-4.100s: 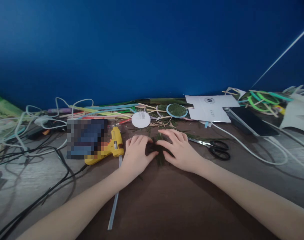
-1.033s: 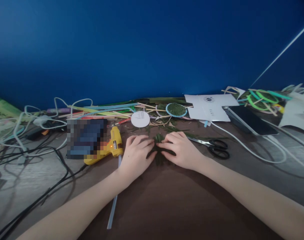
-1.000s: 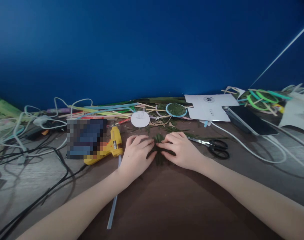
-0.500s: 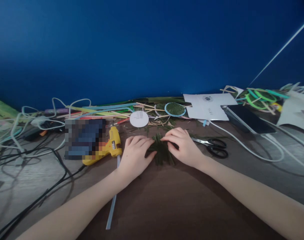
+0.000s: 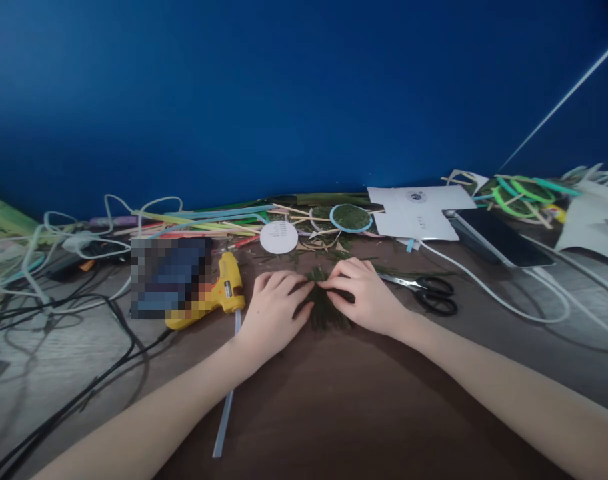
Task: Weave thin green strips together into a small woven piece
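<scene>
A bunch of thin dark-green, grass-like strands (image 5: 329, 313) lies on the brown table between my hands, fanned out toward me. My left hand (image 5: 277, 310) is curled at its left side, with the index fingertip and thumb on the strands. From the right, my right hand (image 5: 359, 293) pinches the top of the bunch between thumb and fingers. The fingertips of both hands nearly meet there. Right behind my right hand lie scissors (image 5: 429, 293) with black handles. A yellow glue gun (image 5: 229, 287) lies left of my left hand, a clear glue stick (image 5: 224, 420) sticking out of it.
A dark blurred device (image 5: 177, 277) lies beside the glue gun, with tangled cables (image 5: 49, 300) at far left. Along the blue wall are a white round card (image 5: 279, 237), a green disc with a blue rim (image 5: 351, 218), white cardboard (image 5: 419, 210) and a phone (image 5: 504, 237).
My left index finger has reached further right over the strands. My right fingertips have shifted slightly left and lower, closing the gap between the hands.
</scene>
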The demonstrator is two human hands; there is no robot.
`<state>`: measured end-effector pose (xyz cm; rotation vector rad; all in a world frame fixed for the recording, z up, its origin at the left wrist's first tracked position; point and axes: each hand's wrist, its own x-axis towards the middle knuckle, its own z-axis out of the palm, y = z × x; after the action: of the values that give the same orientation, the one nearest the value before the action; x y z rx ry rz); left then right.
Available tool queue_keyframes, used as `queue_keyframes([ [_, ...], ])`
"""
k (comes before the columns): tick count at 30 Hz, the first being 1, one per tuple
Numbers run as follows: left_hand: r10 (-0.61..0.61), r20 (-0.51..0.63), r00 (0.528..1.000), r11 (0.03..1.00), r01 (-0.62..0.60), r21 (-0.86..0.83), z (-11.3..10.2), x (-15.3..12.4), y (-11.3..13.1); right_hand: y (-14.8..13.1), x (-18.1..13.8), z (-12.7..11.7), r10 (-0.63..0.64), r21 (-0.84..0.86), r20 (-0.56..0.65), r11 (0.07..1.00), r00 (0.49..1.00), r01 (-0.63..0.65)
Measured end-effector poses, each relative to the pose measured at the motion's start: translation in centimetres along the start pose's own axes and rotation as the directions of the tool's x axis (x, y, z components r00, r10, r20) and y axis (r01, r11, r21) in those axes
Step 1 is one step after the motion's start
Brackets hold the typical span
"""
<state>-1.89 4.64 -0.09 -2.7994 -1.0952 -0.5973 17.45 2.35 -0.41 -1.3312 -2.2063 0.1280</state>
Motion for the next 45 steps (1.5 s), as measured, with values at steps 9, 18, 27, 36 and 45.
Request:
queue_keyframes([
  [9, -0.016, 0.003, 1.0, 1.0, 0.016, -0.019, -0.16, 0.1, 0.11, 0.53, -0.06, -0.24, 0.13, 0.068, -0.125, 0.99, 0.984, -0.122],
  [18, -0.012, 0.0, 1.0, 1.0, 0.012, -0.014, -0.28, 0.03, 0.24, 0.41, -0.01, -0.1, 0.094, 0.057, -0.107, 0.994, 0.99, -0.088],
  [27, -0.049, -0.004, 0.999, 0.997, 0.049, -0.057, -0.4, 0.18, 0.28, -0.04, -0.02, -0.42, 0.072, 0.048, -0.067, 0.996, 0.995, -0.069],
  [36, -0.091, 0.017, 0.996, 0.995, 0.092, -0.033, -0.31, 0.23, 0.15, -0.08, -0.09, -0.2, 0.056, 0.012, 0.01, 0.998, 0.998, -0.056],
  [45, -0.146, 0.025, 0.989, 0.988, 0.147, -0.05, -0.17, 0.25, 0.16, -0.09, -0.04, -0.29, 0.054, 0.011, 0.031, 0.998, 0.998, -0.054],
])
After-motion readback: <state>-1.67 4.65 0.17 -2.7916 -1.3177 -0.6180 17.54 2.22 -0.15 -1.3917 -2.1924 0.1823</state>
